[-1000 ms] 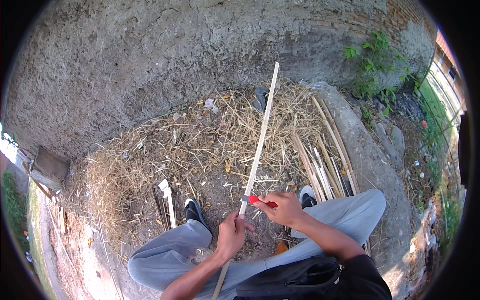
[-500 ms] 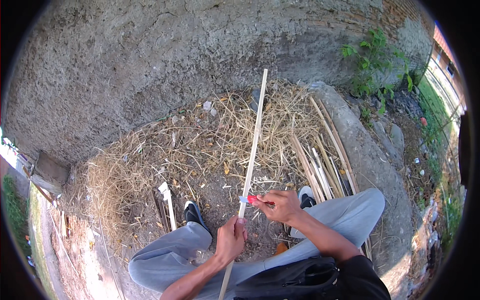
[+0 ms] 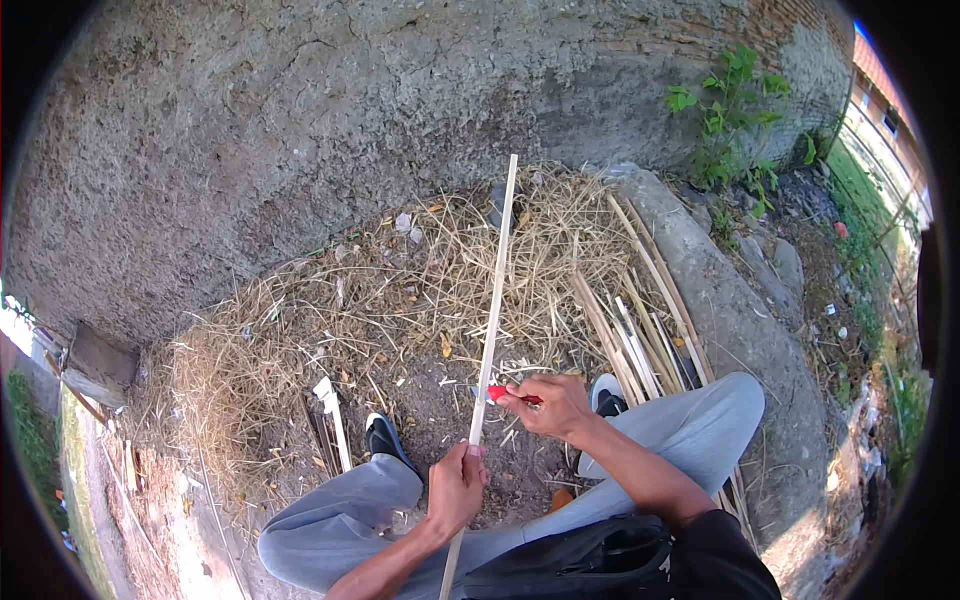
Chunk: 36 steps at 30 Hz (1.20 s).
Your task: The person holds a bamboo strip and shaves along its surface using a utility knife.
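One big rough gray wall (image 3: 300, 130) stands at the back. One patch of dry straw (image 3: 235, 380) covers the dirt in front of it. One gray stone ledge (image 3: 735, 300) runs down the right side. Two bent legs in light gray pants (image 3: 335, 530) are spread wide apart. One long, thin, pale wood strip (image 3: 496, 290) is in the middle, between the two knees. It leans a little, with its far end up near the wall and its near end down by the lap. One green plant (image 3: 735, 115) grows beside the wall. One black bag (image 3: 560, 575) is on the lap. A bunch of sticks (image 3: 640, 345) lies near the right foot, too mixed up to count. Two shoes (image 3: 385, 442) show, one for each foot.

There are two hands. The left hand (image 3: 455, 490) has its grip closed around the strip. The right hand (image 3: 555, 407) has its grip closed on one small red-handled knife (image 3: 500, 393). The gray blade is at the strip, just past the left hand.
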Each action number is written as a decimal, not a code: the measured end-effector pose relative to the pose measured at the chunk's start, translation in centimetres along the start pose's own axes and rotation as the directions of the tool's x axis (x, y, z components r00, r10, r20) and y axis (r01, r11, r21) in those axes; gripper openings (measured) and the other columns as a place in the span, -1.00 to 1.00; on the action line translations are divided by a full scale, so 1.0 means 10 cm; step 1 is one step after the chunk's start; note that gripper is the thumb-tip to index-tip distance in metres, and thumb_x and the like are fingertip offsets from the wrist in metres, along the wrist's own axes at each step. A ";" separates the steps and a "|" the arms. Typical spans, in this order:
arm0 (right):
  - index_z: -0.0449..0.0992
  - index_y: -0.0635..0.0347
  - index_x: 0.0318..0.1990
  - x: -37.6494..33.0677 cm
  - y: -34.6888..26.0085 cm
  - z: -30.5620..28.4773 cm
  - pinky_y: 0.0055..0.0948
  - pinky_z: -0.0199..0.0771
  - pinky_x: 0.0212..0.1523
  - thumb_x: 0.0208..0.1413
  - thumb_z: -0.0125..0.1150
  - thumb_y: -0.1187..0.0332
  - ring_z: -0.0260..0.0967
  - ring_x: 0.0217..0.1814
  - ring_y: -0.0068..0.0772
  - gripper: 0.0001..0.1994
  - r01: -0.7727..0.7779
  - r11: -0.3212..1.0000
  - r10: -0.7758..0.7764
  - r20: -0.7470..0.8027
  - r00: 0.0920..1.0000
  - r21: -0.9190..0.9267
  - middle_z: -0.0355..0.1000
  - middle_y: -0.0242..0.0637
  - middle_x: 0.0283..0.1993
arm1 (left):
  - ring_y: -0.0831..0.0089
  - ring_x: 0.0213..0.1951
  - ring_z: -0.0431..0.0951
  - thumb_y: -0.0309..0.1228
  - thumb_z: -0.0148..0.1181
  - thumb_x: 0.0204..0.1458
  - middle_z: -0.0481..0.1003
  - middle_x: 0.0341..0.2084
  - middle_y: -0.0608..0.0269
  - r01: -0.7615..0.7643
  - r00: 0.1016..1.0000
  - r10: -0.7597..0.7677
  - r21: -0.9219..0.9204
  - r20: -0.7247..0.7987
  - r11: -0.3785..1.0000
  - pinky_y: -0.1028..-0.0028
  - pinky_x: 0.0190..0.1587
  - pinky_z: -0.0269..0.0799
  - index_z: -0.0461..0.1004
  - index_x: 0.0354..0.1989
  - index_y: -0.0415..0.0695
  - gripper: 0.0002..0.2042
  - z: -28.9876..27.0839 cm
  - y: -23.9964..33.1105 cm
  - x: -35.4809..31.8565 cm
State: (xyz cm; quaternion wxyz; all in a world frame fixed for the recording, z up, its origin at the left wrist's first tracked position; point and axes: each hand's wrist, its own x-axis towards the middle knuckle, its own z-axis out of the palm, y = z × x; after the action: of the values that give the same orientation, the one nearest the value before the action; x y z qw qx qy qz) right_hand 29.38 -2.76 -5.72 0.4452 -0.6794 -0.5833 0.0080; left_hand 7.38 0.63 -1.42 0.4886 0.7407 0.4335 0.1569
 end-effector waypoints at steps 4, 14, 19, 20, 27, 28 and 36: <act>0.71 0.07 -0.40 0.00 0.04 0.02 -0.34 0.51 -0.57 0.01 0.52 0.05 0.55 -0.56 -0.27 -0.72 -0.009 1.000 0.010 -0.036 0.999 0.027 0.60 -0.30 -0.50 | 0.49 -0.63 0.47 -0.36 -0.09 0.40 0.43 -0.69 0.21 0.005 1.000 -0.006 0.017 0.001 1.000 0.38 -0.50 0.38 0.49 -0.19 -0.34 -0.71 0.00 0.05 -0.02; 0.72 0.07 -0.36 0.02 0.15 0.05 -0.35 0.53 -0.55 0.01 0.52 0.04 0.56 -0.55 -0.27 -0.71 -0.033 0.999 0.033 -0.029 0.999 -0.002 0.61 -0.29 -0.46 | 0.50 -0.63 0.45 -0.38 -0.06 0.38 0.43 -0.69 0.22 -0.022 1.000 0.022 0.011 0.004 1.000 0.38 -0.52 0.37 0.49 -0.22 -0.34 -0.73 0.02 -0.03 -0.04; 0.73 0.07 -0.33 0.06 0.26 0.03 -0.36 0.54 -0.53 0.03 0.50 0.01 0.56 -0.54 -0.29 -0.68 -0.068 0.997 0.067 -0.030 0.997 -0.025 0.61 -0.26 -0.47 | 0.51 -0.63 0.45 -0.37 -0.05 0.38 0.43 -0.69 0.22 0.036 0.999 -0.036 0.024 0.022 0.999 0.39 -0.53 0.36 0.50 -0.23 -0.33 -0.73 0.03 0.01 -0.09; 0.73 0.07 -0.33 0.06 0.28 0.03 -0.36 0.54 -0.53 0.03 0.50 0.01 0.56 -0.54 -0.29 -0.68 -0.069 0.997 0.068 -0.031 0.997 -0.026 0.61 -0.26 -0.47 | 0.51 -0.63 0.45 -0.37 -0.05 0.38 0.43 -0.69 0.22 0.036 0.999 -0.036 0.025 0.023 0.999 0.39 -0.53 0.36 0.50 -0.23 -0.33 -0.73 0.03 0.01 -0.09; 0.70 0.04 -0.38 0.07 0.29 0.00 -0.32 0.53 -0.52 0.06 0.46 -0.01 0.57 -0.51 -0.23 -0.69 -0.104 0.994 0.103 -0.018 0.994 -0.024 0.60 -0.29 -0.48 | 0.50 -0.63 0.47 -0.35 -0.05 0.38 0.45 -0.69 0.19 0.027 0.999 -0.028 0.026 0.025 0.999 0.37 -0.53 0.38 0.51 -0.22 -0.30 -0.72 0.04 -0.04 -0.16; 0.69 0.02 -0.39 0.08 0.29 -0.01 -0.27 0.54 -0.52 0.07 0.44 -0.01 0.59 -0.49 -0.21 -0.69 -0.122 0.992 0.122 -0.010 0.993 -0.011 0.61 -0.31 -0.47 | 0.49 -0.63 0.47 -0.35 -0.05 0.38 0.45 -0.69 0.18 0.046 0.998 -0.047 0.037 0.029 0.998 0.36 -0.53 0.38 0.52 -0.23 -0.30 -0.72 0.03 -0.05 -0.16; 0.68 0.06 -0.36 0.20 0.46 -0.07 -0.25 0.54 -0.46 0.13 0.39 0.00 0.57 -0.50 -0.15 -0.69 -0.330 0.940 0.335 0.049 0.941 -0.084 0.60 -0.27 -0.47 | 0.43 -0.63 0.52 -0.34 -0.01 0.37 0.47 -0.69 0.16 0.018 0.998 -0.022 0.066 0.056 0.998 0.34 -0.52 0.40 0.51 -0.25 -0.27 -0.75 0.02 -0.03 -0.22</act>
State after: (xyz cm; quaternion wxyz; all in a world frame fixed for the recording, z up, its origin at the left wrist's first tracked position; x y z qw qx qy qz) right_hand 34.02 -1.24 -7.07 0.3935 -0.7836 -0.4737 0.0826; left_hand 6.07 -1.19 -1.39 0.4779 0.7561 0.4317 0.1166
